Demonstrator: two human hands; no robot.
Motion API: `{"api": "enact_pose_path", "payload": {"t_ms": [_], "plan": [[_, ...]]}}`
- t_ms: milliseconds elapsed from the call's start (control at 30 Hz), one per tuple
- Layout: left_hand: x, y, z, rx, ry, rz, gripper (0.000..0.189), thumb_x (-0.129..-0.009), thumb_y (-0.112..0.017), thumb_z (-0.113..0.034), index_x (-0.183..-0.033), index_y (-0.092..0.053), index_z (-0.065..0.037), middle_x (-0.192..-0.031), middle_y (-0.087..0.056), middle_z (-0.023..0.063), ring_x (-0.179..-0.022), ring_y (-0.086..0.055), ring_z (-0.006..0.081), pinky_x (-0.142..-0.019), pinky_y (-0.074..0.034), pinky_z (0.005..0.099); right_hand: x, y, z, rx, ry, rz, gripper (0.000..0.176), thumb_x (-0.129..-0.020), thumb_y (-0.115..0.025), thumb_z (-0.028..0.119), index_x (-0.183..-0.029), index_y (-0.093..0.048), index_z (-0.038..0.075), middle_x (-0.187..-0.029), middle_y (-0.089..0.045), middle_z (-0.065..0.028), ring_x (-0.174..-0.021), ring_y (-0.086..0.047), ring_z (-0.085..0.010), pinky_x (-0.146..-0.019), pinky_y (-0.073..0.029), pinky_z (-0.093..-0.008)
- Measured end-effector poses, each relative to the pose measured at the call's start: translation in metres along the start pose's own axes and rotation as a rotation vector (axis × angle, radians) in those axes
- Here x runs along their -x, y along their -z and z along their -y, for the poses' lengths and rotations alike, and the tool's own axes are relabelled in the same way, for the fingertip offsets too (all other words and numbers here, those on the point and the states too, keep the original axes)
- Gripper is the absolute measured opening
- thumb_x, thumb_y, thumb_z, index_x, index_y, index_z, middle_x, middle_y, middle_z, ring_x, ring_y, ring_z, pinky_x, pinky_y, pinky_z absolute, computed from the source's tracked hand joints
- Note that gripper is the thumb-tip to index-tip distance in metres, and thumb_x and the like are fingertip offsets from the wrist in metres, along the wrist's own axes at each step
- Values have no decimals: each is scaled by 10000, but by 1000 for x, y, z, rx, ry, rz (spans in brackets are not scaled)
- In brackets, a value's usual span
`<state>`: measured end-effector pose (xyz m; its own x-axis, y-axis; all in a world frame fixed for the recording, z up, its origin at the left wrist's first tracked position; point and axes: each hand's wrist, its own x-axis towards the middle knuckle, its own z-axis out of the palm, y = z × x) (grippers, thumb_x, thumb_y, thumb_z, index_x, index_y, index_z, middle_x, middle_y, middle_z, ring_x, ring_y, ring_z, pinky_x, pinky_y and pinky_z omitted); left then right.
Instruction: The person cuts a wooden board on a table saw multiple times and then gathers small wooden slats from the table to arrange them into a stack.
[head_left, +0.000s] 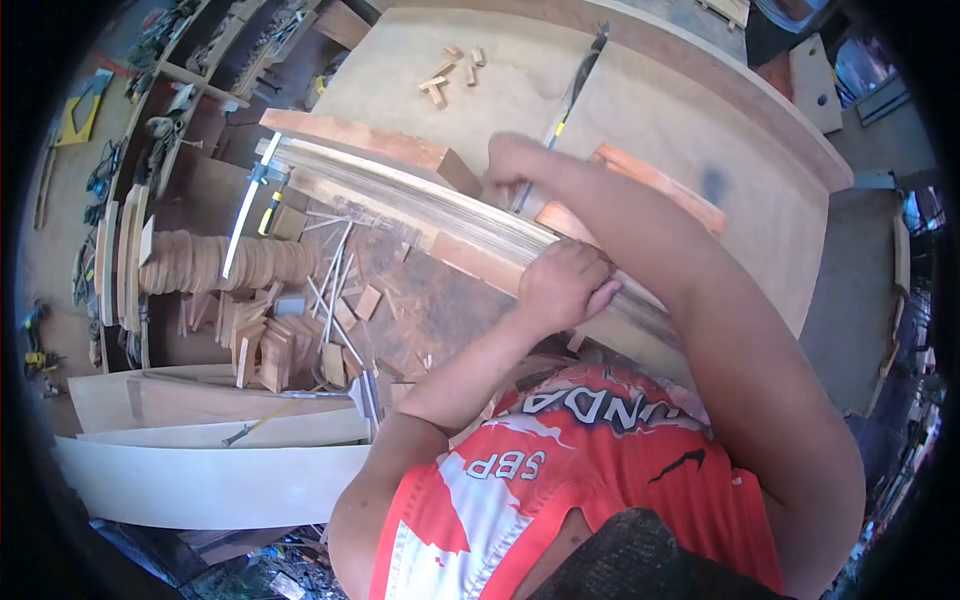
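A long bundle of thin wood strips (400,185) runs diagonally across the bench. My left hand (568,287) lies on its nearer part, fingers curled over the strips. Beyond the bundle, my right hand (513,162) is smeared by motion, beside the lower end of a long bar clamp (561,125); its fingers and anything in them are unclear. Another clamp (250,205) sits across the bundle's far left end. A thick wood block (375,140) lies along the strips' far side, and a reddish board (665,187) lies behind my right forearm.
Small wood pieces (436,88) lie on the pale panel (400,50). Offcuts and thin rods (338,275) litter the lower left, near a row of round wooden discs (225,262). Shelves with tools stand at the far left. Curved white sheets (215,485) lie below them.
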<state>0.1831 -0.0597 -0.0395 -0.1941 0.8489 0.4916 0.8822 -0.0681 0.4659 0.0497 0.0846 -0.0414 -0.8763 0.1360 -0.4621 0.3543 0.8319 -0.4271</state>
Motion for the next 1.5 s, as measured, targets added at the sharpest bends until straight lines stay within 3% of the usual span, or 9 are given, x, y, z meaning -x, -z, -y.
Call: {"api": "enact_pose_path", "payload": {"t_ms": [133, 300, 400, 467, 533, 633, 700, 900, 1500], "plan": [[-1, -4, -1, 28, 76, 112, 201, -804, -711, -280, -842, -669, -86, -908, -674, 82, -891, -650, 271, -821, -518, 410, -42, 46, -16, -46, 40, -408, 386, -843, -675, 414, -641, -726, 89, -667, -704, -91, -651, -700, -243, -687, -564, -418], [9, 21, 12, 133, -8, 90, 142, -813, -717, -190, -893, -675, -80, -994, -692, 89, -982, -654, 290, -902, -494, 429, 60, 57, -59, -107, 262, -637, 408, -885, -647, 461, -921, -718, 61, -894, -717, -149, -865, -686, -324, -798, -536, -435], [16, 44, 31, 145, 1, 124, 138, -815, -716, -122, -931, -676, -60, -1096, -703, 101, -1052, -651, 303, -957, -480, 447, 191, 23, -150, -153, 78, -554, 314, -882, -668, 354, -887, -641, 41, -849, -674, -173, -791, -632, -360, -710, -488, -450], [11, 51, 38, 171, -2, 170, 160, -829, -702, -123, -974, -684, -58, -1105, -702, 119, -1057, -650, 315, -977, -476, 441, 277, -13, -217, -88, -384, -522, 260, -889, -672, 264, -855, -614, 13, -811, -659, -183, -746, -640, -273, -673, -463, -446], [-3, 45, 37, 230, 46, 243, 194, -822, -712, -131, -998, -683, -54, -1127, -692, 134, -1070, -644, 326, -991, -472, 442, 346, -43, -259, -239, -629, -65, 249, -910, -662, 257, -927, -664, 9, -864, -695, -167, -825, -664, -246, -751, -492, -418], [-37, 32, 24, 227, 84, 373, 290, -822, -726, -187, -1068, -669, -45, -1208, -650, 177, -1133, -613, 357, -1024, -455, 452, 378, -76, -230, -458, -580, -121, 309, -958, -611, 287, -1066, -693, 9, -979, -718, -162, -952, -670, -263, -882, -497, -370], [-51, 17, 17, 166, 86, 424, 354, -828, -729, -236, -1114, -655, -40, -1268, -618, 205, -1182, -588, 377, -1043, -441, 461, 363, -75, -223, -780, -670, 90, 388, -997, -550, 331, -1172, -675, 8, -1122, -697, -167, -1088, -640, -260, -997, -457, -345], [-49, -2, 13, -132, 82, 710, 721, -918, -501, -637, -1240, -588, 2, -1371, -498, 317, -1310, -472, 449, -1076, -398, 497, 339, -78, -227, -511, -334, 202, 416, -1005, -495, 348, -1259, -649, 55, -1246, -641, -176, -1185, -586, -289, -1050, -422, -361], [-51, 2, 20, -104, 106, 727, 745, -905, -510, -650, -1199, -603, 28, -1307, -548, 318, -1254, -532, 438, -1013, -469, 462, 303, -56, -190, -366, -361, 398, 562, -1042, -341, 490, -1383, -548, 94, -1334, -588, -217, -1251, -549, -351, -1075, -397, -401]]}}
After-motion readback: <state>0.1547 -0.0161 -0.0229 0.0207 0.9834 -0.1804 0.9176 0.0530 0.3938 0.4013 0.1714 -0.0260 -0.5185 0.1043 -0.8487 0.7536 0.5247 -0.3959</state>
